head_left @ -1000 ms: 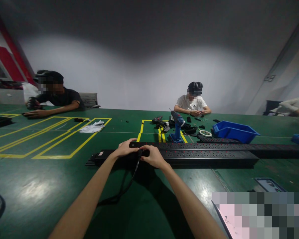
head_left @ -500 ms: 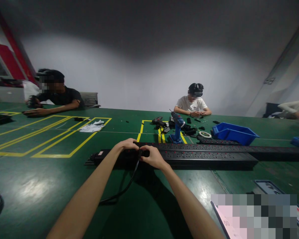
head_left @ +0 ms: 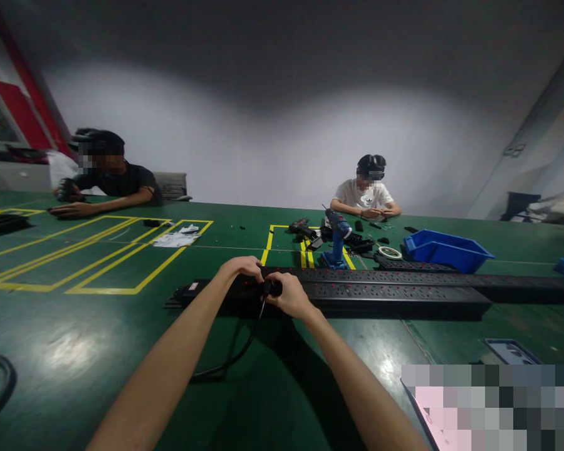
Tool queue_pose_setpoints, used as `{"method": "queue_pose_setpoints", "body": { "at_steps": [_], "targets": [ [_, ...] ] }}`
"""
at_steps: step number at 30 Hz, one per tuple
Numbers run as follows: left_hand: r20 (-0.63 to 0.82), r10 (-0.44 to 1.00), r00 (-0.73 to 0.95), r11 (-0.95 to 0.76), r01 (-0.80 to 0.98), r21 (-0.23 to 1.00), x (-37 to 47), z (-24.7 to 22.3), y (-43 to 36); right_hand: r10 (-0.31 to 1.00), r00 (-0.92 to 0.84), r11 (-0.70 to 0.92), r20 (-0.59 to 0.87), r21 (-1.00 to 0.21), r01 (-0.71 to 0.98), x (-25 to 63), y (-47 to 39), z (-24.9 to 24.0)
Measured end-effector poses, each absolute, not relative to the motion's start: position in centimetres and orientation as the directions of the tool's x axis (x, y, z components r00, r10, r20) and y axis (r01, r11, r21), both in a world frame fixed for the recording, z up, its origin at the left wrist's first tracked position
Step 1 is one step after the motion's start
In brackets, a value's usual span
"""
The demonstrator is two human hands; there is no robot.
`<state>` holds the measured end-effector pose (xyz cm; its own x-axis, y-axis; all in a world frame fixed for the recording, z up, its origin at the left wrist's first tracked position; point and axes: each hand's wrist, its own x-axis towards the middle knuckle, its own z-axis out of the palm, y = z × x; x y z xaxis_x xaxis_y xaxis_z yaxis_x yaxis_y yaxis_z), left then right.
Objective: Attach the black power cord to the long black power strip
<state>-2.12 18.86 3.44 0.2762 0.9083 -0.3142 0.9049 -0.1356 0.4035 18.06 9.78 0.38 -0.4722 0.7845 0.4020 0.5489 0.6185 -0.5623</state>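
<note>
Long black power strips [head_left: 385,293] with rows of sockets and small red dots lie side by side across the green table. My right hand [head_left: 289,294] is closed on a black plug [head_left: 274,287] at the front strip, and a black cable [head_left: 251,338] hangs from it and curves left over the table. Close beside it, my left hand [head_left: 245,268] rests on the strip with bent fingers. Its fingertips are partly hidden, so what they grip, if anything, cannot be made out.
Behind the strips stand a blue cordless drill [head_left: 337,238] and a blue bin [head_left: 446,250]. White papers [head_left: 177,238] lie back left. Two people sit across the table. A cable loop [head_left: 2,382] is at the left edge, a blurred pink-edged object [head_left: 432,413] front right.
The view has shifted slightly, so the scene sits a little further right. Both hands stay at the same spot on the strip, with the left wrist slightly raised.
</note>
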Motion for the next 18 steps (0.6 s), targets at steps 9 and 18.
{"method": "queue_pose_setpoints", "body": {
  "at_steps": [9,18],
  "targets": [
    [-0.31,0.899,0.31,-0.172,0.9,0.4,-2.2,3.2,19.2,0.791,-0.449,0.611,0.415,-0.49,0.622,17.7,10.0,-0.7],
    [-0.312,0.896,0.315,-0.181,0.903,0.39,-2.3,3.1,19.6,0.785,-0.442,0.619,0.434,-0.544,0.566,17.8,10.6,-0.9]
  ]
}}
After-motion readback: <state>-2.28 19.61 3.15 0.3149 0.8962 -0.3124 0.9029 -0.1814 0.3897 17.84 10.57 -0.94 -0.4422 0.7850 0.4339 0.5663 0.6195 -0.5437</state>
